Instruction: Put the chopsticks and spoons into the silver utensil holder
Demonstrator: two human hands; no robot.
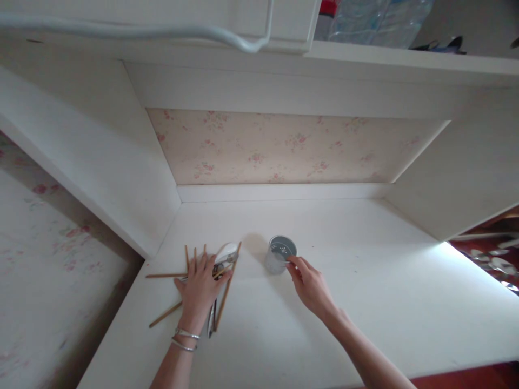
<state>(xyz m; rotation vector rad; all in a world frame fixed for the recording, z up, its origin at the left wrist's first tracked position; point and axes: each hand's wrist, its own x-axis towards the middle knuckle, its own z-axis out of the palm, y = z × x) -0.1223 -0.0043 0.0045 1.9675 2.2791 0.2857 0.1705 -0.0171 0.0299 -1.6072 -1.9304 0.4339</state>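
Observation:
My left hand (199, 286) lies with fingers spread over a loose pile of wooden chopsticks (225, 302) and spoons. A white spoon (227, 252) and a metal spoon (231, 257) show just past its fingertips. Dark metal handles (211, 319) stick out below the palm, and the middle of the pile is hidden under the hand. To the right stands a grey utensil holder (272, 263), upright, with small holes in its bottom. My right hand (310, 283) pinches its rim on the near right side.
The white counter (365, 302) is boxed in by white panels left and right, with a floral back wall (284, 148). Overhead, a shelf (405, 59) holds plastic bottles (360, 21), and a white cable (121, 28) runs along the cupboard. More items lie beyond the right panel.

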